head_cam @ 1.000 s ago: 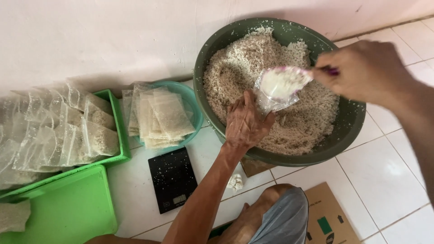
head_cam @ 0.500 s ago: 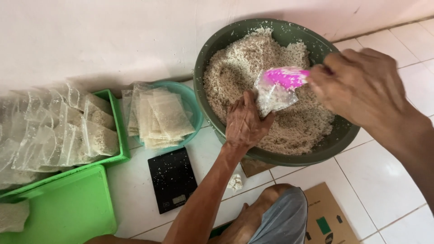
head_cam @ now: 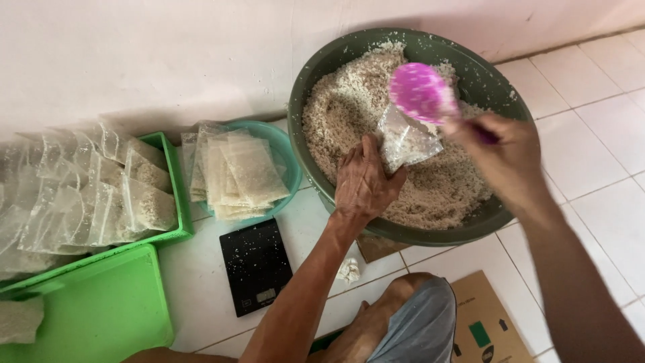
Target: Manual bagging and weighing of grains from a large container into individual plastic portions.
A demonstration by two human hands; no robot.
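Pink plastic scoop sits tipped over the mouth of a small clear plastic bag, its long axis running from the round bowl at upper left down to the dark handle at lower right, where the handle vanishes into the right hand. That right hand is clenched around the handle, fingers curled tight, and is blurred with motion. The bag hangs just below the scoop bowl with its open end pointing up and toward the scoop, and its lower edge is pinched by the left hand, whose fingers close on the plastic while the palm lies over the near side of the grain. Both hands are above a large round dark green plastic basin heaped with pale, crumbly grain; the basin stands on the white tiled floor against a pale wall. To the left of the basin, touching or nearly touching it, is a smaller teal plastic bowl holding a stack of filled flat packets. Further left, a bright green plastic tray holds many more filled clear packets. A black flat digital scale lies on the floor near the left forearm, and a brown cardboard piece lies at the lower right beside the person's bent knee.
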